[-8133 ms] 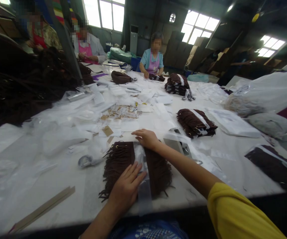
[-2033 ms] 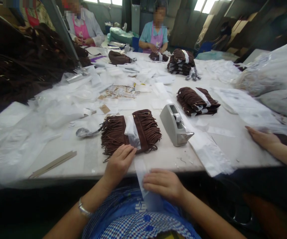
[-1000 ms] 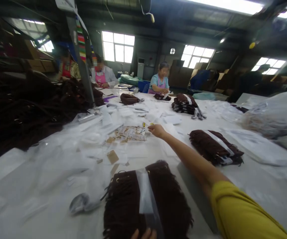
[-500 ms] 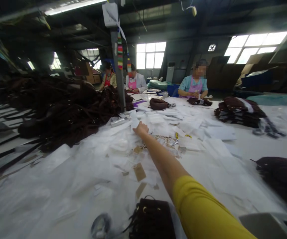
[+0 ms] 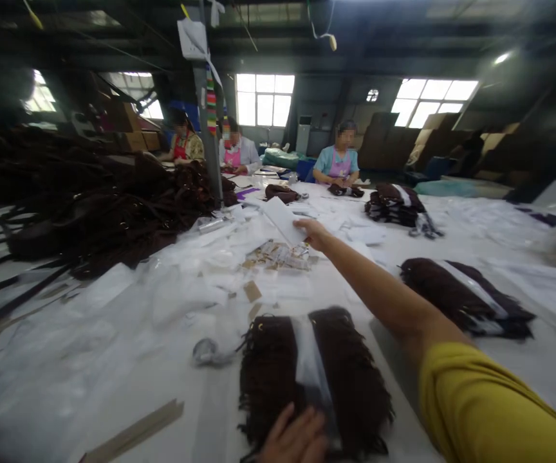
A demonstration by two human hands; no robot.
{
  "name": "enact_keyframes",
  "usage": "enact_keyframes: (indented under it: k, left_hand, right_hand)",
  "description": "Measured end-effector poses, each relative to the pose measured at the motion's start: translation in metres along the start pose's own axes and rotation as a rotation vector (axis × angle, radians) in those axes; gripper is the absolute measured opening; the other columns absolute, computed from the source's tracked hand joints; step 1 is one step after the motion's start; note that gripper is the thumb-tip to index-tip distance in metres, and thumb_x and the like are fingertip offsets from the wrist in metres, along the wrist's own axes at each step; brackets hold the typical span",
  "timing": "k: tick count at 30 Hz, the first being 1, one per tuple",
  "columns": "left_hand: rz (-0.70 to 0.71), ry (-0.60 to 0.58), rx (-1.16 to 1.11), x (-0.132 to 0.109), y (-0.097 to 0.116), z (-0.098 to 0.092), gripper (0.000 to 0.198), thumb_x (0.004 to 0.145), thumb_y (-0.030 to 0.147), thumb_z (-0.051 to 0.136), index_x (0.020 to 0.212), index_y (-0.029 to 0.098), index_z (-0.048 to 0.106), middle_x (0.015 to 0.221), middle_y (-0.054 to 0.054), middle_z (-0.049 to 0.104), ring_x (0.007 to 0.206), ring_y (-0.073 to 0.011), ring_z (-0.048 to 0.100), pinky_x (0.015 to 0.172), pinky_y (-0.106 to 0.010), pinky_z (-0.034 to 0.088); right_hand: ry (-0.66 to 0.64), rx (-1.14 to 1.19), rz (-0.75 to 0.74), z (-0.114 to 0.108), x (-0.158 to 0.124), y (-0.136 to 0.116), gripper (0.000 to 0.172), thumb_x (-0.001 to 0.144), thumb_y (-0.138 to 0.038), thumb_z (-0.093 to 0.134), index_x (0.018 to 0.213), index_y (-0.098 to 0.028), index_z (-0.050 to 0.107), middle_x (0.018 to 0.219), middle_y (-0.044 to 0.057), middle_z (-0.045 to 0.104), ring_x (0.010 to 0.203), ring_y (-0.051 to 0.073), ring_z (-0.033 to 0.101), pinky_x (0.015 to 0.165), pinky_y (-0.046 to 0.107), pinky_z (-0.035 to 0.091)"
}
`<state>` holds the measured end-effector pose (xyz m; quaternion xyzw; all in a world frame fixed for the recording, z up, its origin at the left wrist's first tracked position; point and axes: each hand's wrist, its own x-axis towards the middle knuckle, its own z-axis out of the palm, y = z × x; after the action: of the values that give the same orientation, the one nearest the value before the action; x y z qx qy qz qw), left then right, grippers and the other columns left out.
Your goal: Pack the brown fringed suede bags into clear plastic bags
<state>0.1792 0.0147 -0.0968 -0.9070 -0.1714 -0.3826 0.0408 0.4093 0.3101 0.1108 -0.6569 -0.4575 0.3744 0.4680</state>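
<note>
A white table [image 5: 157, 379] stretches across the scene, and a dark brown pile [image 5: 114, 212] covers much of its far left. A grey post [image 5: 213, 154] stands at the pile's right. At the far side are a person in a red apron [image 5: 180, 149], another in a pink apron [image 5: 232, 157] and, farther right, a third in a lilac apron [image 5: 340, 167]. Clear and white wraps [image 5: 172, 270] lie loose over the left and middle.

A stack [image 5: 389, 204] of brown pieces sits at the far right of the middle. The fringed near bundle [image 5: 268, 366] lies flat at the near middle, a whitish band [image 5: 307, 347] running down it from far to near. The right bundle [image 5: 452, 292], also banded, lies farther off to its right.

The white sheet [image 5: 278, 215] is in the right hand [image 5: 313, 233], pinched at its right edge and tilted over the middle of the table. The left hand [image 5: 297, 437] rests on the near end of the near bundle, fingers flat and slightly apart, its wrist out of view.

Brown strips [image 5: 138, 429] lie at the near left. A blurred grey ring [image 5: 205, 352] is just left of the near bundle. Small tags [image 5: 280, 256] are scattered below the sheet, with a brown card [image 5: 252, 290] nearer.
</note>
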Motion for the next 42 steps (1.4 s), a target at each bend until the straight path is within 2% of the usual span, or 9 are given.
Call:
enact_keyframes:
  k: [1, 3, 7, 12, 16, 20, 26, 35, 42]
  left_hand:
    - [-0.075, 0.046, -0.017, 0.001, 0.007, -0.010, 0.027, 0.087, 0.014, 0.051, 0.097, 0.026, 0.072, 0.107, -0.003, 0.076, 0.107, -0.0160, 0.069, 0.106, -0.035, 0.048]
    - [-0.108, -0.089, -0.083, 0.007, 0.016, -0.032, 0.035, 0.086, 0.008, 0.045, 0.110, 0.018, 0.068, 0.120, -0.010, 0.070, 0.118, -0.0189, 0.063, 0.108, -0.040, 0.046]
    - [-0.075, -0.276, -0.125, 0.020, 0.014, -0.057, 0.046, 0.087, 0.003, 0.043, 0.129, 0.015, 0.059, 0.134, -0.012, 0.062, 0.123, -0.0226, 0.059, 0.107, -0.046, 0.046]
    - [-0.061, -0.439, -0.214, 0.028, 0.002, -0.067, 0.055, 0.084, 0.001, 0.046, 0.135, 0.020, 0.054, 0.135, -0.010, 0.061, 0.117, -0.0220, 0.062, 0.100, -0.039, 0.050]
    - [-0.099, -0.518, -0.297, 0.046, -0.016, -0.079, 0.063, 0.079, 0.003, 0.050, 0.138, 0.025, 0.051, 0.129, -0.004, 0.066, 0.105, -0.0190, 0.068, 0.089, -0.028, 0.054]
    - [-0.095, -0.669, -0.440, 0.076, -0.038, -0.093, 0.074, 0.070, 0.002, 0.049, 0.140, 0.025, 0.049, 0.125, -0.003, 0.068, 0.102, -0.0192, 0.068, 0.090, -0.026, 0.051]
    - [-0.051, -0.856, -0.587, 0.106, -0.055, -0.101, 0.074, 0.069, 0.005, 0.051, 0.141, 0.022, 0.048, 0.126, -0.005, 0.067, 0.107, -0.0196, 0.065, 0.093, -0.028, 0.048]
    - [-0.064, -0.927, -0.644, 0.116, -0.053, -0.108, 0.074, 0.068, 0.004, 0.049, 0.139, 0.022, 0.050, 0.123, -0.005, 0.068, 0.103, -0.0174, 0.065, 0.090, -0.026, 0.049]
    - [-0.020, -0.981, -0.687, 0.118, -0.058, -0.106, 0.072, 0.071, 0.004, 0.052, 0.141, 0.022, 0.048, 0.125, -0.005, 0.068, 0.108, -0.0192, 0.065, 0.095, -0.028, 0.048]
  right_hand:
    - [-0.020, 0.038, -0.003, -0.014, -0.025, -0.001, 0.026, 0.092, -0.021, 0.057, 0.116, -0.016, 0.063, 0.104, 0.006, 0.071, 0.083, 0.014, 0.067, 0.076, 0.027, 0.057]
    - [-0.089, 0.109, -0.026, -0.041, -0.083, 0.001, 0.026, 0.091, -0.024, 0.059, 0.115, -0.020, 0.065, 0.103, 0.002, 0.072, 0.084, 0.012, 0.067, 0.077, 0.024, 0.056]
    - [-0.323, 0.263, -0.251, -0.077, -0.215, 0.016, 0.038, 0.086, -0.034, 0.067, 0.122, -0.022, 0.063, 0.109, 0.001, 0.071, 0.098, 0.016, 0.066, 0.086, 0.029, 0.054]
    - [-0.287, 0.113, -0.443, -0.075, -0.367, 0.059, 0.029, 0.085, -0.032, 0.070, 0.111, -0.020, 0.070, 0.109, 0.005, 0.072, 0.098, 0.018, 0.068, 0.090, 0.036, 0.055]
    - [-0.298, -0.221, -0.787, -0.055, -0.433, 0.106, 0.021, 0.090, -0.016, 0.062, 0.107, -0.023, 0.072, 0.107, 0.005, 0.074, 0.103, 0.017, 0.067, 0.106, 0.042, 0.043]
    - [-0.137, -0.437, -0.961, -0.030, -0.450, 0.147, 0.028, 0.091, -0.012, 0.055, 0.109, -0.028, 0.070, 0.107, 0.001, 0.074, 0.101, 0.015, 0.066, 0.106, 0.041, 0.041]
    - [0.054, -0.625, -1.135, -0.008, -0.424, 0.174, 0.026, 0.095, -0.017, 0.052, 0.113, -0.027, 0.069, 0.111, 0.001, 0.074, 0.105, 0.015, 0.066, 0.101, 0.036, 0.045]
    - [0.267, -0.812, -1.031, -0.032, -0.417, 0.191, 0.030, 0.093, -0.013, 0.055, 0.115, -0.027, 0.069, 0.111, 0.004, 0.073, 0.103, 0.020, 0.064, 0.093, 0.039, 0.047]
    - [0.322, -0.940, -0.974, -0.020, -0.410, 0.194, 0.025, 0.095, -0.016, 0.055, 0.112, -0.025, 0.070, 0.109, 0.005, 0.073, 0.100, 0.023, 0.060, 0.086, 0.038, 0.043]
